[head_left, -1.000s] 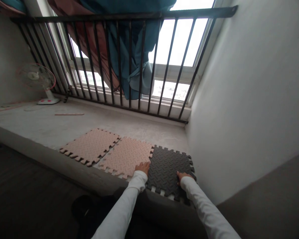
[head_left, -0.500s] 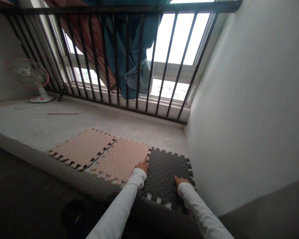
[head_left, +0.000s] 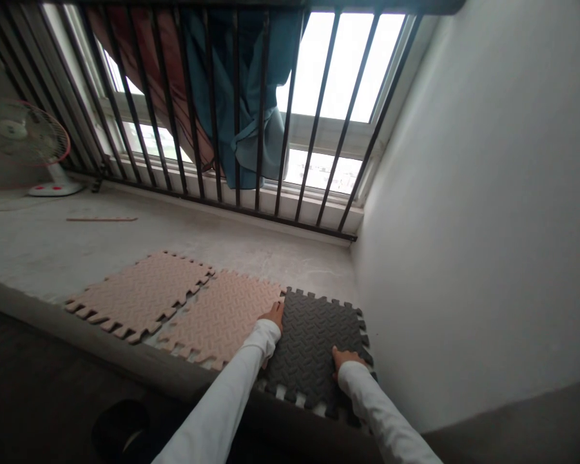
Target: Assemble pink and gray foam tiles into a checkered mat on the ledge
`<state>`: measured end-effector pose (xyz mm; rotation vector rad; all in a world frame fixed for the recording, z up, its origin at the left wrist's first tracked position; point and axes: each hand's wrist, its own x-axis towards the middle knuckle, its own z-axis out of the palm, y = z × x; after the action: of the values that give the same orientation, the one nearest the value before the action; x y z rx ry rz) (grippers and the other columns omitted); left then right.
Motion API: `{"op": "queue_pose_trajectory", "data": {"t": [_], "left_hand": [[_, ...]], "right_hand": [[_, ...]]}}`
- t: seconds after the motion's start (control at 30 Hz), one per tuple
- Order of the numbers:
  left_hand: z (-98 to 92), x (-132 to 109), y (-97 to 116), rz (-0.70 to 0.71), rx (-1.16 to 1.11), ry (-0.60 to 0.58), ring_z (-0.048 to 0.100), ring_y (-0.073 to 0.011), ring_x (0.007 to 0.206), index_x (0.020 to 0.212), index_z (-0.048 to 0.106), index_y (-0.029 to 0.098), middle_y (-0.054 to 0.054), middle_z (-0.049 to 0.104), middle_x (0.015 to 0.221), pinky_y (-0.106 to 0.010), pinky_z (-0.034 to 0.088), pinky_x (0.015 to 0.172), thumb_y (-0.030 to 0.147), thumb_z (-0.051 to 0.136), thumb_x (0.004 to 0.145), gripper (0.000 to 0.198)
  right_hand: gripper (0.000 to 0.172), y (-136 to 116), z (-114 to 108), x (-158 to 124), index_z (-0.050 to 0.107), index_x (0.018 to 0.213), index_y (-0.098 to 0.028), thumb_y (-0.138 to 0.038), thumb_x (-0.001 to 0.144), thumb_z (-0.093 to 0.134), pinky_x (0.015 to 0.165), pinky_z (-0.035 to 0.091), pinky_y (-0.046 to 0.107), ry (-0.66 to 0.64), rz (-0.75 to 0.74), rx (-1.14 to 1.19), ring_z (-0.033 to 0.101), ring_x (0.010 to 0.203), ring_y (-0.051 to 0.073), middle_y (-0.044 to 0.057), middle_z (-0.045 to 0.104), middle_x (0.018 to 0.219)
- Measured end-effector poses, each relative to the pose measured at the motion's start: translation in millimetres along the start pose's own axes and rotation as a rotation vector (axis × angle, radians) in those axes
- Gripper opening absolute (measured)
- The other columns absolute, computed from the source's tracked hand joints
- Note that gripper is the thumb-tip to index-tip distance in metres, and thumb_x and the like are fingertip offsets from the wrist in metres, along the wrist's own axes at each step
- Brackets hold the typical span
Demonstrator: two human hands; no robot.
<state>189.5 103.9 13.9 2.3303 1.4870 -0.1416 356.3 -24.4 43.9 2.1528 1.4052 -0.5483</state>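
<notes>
Head view: on a concrete ledge [head_left: 174,261], 3 foam tiles in a row: outer peach foam tile [head_left: 140,296], middle peach foam tile [head_left: 222,316], and charcoal foam tile [head_left: 314,348] set edge to edge against it. Left hand [head_left: 272,316] lies flat and open at that seam; right hand [head_left: 348,358] lies flat and open on the charcoal tile's near edge, neither gripping.

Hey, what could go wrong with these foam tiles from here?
The dark grey foam tile sits at the front edge of the concrete ledge, so pressure from the right hand might tip it over. The left hand rests at its seam with a beige foam tile; their teeth may not mesh cleanly if the tiles sit askew.
</notes>
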Motion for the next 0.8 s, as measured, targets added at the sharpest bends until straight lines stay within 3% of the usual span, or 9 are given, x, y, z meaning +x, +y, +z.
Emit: {"op": "queue_pose_trajectory", "data": {"t": [0.1,0.23,0.37,0.5,0.67,0.8], "left_hand": [[-0.8,11.9,3.6,-0.058,-0.005,0.004,0.053,-0.0240,0.096,0.130,0.017,0.022,-0.012,0.033,0.129,-0.037,0.044,0.076,0.019,0.041,0.070,0.066],[-2.2,26.1,9.0,-0.087,-0.001,-0.002,0.053,-0.0235,0.095,0.125,0.030,0.023,-0.011,0.036,0.126,-0.036,0.044,0.076,0.021,0.043,0.070,0.056],[-5.6,34.0,8.9,-0.054,0.020,0.016,0.052,-0.0226,0.097,0.115,0.042,0.025,-0.008,0.024,0.135,-0.036,0.044,0.076,0.017,0.044,0.068,0.047],[-11.7,40.9,6.2,0.046,0.037,-0.025,0.051,-0.0221,0.100,0.114,0.040,0.031,-0.001,0.014,0.140,-0.036,0.043,0.079,0.016,0.048,0.065,0.052],[-18.9,50.6,7.8,0.094,0.033,-0.067,0.047,-0.0237,0.106,0.117,0.039,0.028,-0.003,0.025,0.137,-0.037,0.040,0.081,0.014,0.054,0.061,0.059],[-26.1,42.8,0.5,0.090,0.013,-0.031,0.050,-0.0237,0.102,0.111,0.045,0.029,-0.003,0.043,0.127,-0.038,0.041,0.080,0.015,0.052,0.064,0.050]], "right_hand": [[0.069,-0.8,-0.8,-0.5,0.032,0.126,-0.021,-0.023,0.062,0.058,0.084,0.038,0.046,-0.004,0.007,-0.001,0.042,0.110,0.029,0.013,0.050,0.117],[0.070,-1.5,1.5,0.1,0.030,0.128,-0.019,-0.024,0.062,0.056,0.085,0.038,0.047,0.000,0.014,-0.024,0.041,0.111,0.031,0.014,0.051,0.116],[0.071,-0.6,6.8,4.0,0.030,0.128,-0.019,-0.025,0.061,0.056,0.084,0.037,0.048,0.017,0.004,-0.043,0.040,0.111,0.031,0.015,0.053,0.112],[0.073,0.4,9.5,8.0,0.033,0.126,-0.018,-0.023,0.058,0.059,0.082,0.038,0.049,0.028,-0.001,-0.021,0.042,0.110,0.031,0.018,0.054,0.110],[0.073,0.4,3.8,5.1,0.033,0.126,-0.018,-0.023,0.059,0.059,0.085,0.037,0.049,-0.008,0.012,-0.015,0.041,0.110,0.031,0.017,0.053,0.111],[0.070,0.7,-0.8,1.2,0.035,0.125,-0.018,-0.021,0.059,0.058,0.086,0.038,0.045,-0.006,-0.005,0.000,0.043,0.109,0.029,0.016,0.053,0.112]]}}
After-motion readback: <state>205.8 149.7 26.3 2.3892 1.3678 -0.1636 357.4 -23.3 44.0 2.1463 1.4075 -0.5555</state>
